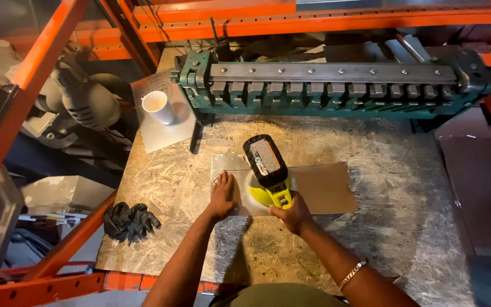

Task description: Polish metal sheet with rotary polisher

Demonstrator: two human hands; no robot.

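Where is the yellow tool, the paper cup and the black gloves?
yellow tool (268, 170), head view, on its black top.
paper cup (157, 107), head view, on its rim.
black gloves (129, 220), head view, on the crumpled middle.

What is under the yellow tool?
The yellow power tool rests on a flat metal sheet lying on the wooden board table. The tool's underside is covered, so what touches the sheet cannot be seen.

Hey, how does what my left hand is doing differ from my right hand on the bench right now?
The left hand lies flat and open, pressing the metal sheet, while the right hand is curled shut around the yellow power tool. The left wrist is bare; the right wears a bracelet. The left hand sits further forward than the right. Both are ungloved and work over the same sheet on the chipboard benchtop.
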